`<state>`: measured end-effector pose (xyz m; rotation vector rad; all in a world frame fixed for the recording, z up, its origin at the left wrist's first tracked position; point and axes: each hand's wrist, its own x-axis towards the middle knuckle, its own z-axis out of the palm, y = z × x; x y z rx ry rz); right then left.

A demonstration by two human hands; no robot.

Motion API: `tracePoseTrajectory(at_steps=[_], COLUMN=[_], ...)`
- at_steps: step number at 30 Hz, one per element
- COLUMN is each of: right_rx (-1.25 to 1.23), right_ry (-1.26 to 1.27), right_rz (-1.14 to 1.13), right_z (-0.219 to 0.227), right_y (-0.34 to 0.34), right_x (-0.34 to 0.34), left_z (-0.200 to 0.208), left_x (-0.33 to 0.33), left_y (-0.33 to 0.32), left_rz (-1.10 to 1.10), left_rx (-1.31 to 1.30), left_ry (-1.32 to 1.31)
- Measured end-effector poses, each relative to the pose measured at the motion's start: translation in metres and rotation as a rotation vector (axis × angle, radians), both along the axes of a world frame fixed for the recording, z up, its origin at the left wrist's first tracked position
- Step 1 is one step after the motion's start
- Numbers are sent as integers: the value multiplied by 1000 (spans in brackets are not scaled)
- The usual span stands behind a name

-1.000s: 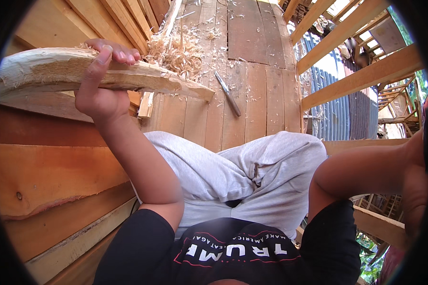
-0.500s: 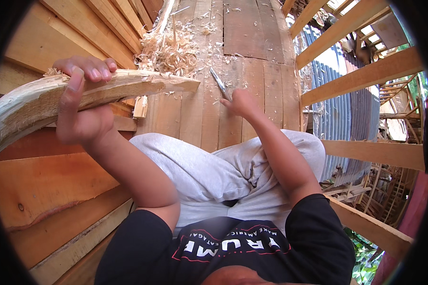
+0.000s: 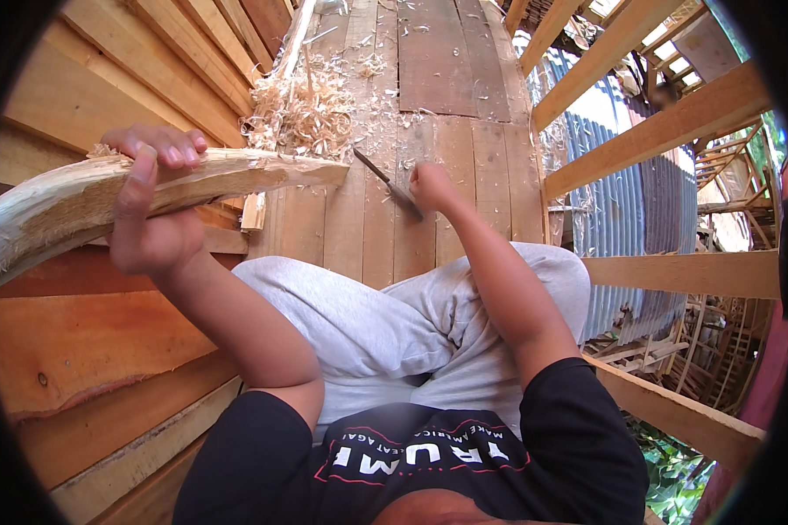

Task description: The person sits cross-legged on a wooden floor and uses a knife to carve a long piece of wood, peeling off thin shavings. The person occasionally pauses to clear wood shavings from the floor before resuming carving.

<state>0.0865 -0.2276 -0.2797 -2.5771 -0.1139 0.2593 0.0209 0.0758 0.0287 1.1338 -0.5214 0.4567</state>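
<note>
Left hand (image 3: 137,220) clasped wood (image 3: 241,172) across the floor's (image 3: 341,229) left edge — right hand (image 3: 435,187) curled tight by a knife (image 3: 404,199), hold unclear.

Left hand (image 3: 156,241): wrapped round curved timber (image 3: 245,169).
Right hand (image 3: 433,188): closed at handle of slim knife (image 3: 388,182), tip near timber's end.
Plank floor (image 3: 343,232): curled shavings (image 3: 302,109) heaped beyond timber.
Legs: folded, grey trousers (image 3: 333,302).

A floor (image 3: 341,227) of brown wooden planks fills the frame's upper middle; toward upper left, pale curled shavings (image 3: 302,114) lie heaped, with loose flakes (image 3: 370,65) scattered beside them.
</note>
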Motion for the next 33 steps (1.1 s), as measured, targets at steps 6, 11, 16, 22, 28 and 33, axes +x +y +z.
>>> tracePoseTrajectory(at_steps=[6, 11, 16, 22, 28, 33], right_rx=[-190, -206, -129, -38, 81, 103], right_ry=[183, 217, 154, 42, -56, 100], right_rz=[137, 180, 178, 125, 64, 67], right_z=[53, 37, 27, 31, 61, 72], right_y=[27, 41, 40, 27, -1, -46], right_x=[-19, -23, -24, -12, 8, 17], left_z=[-5, -2, -3, -5, -2, 4], left_x=[-6, -4, -2, 0, -8, -14], left_y=[20, 14, 15, 18, 31, 39], left_rz=[56, 62, 67, 65, 63, 56], left_rx=[30, 27, -20, -29, -101, -32], left_ry=[21, 28, 10, 18, 31, 1])
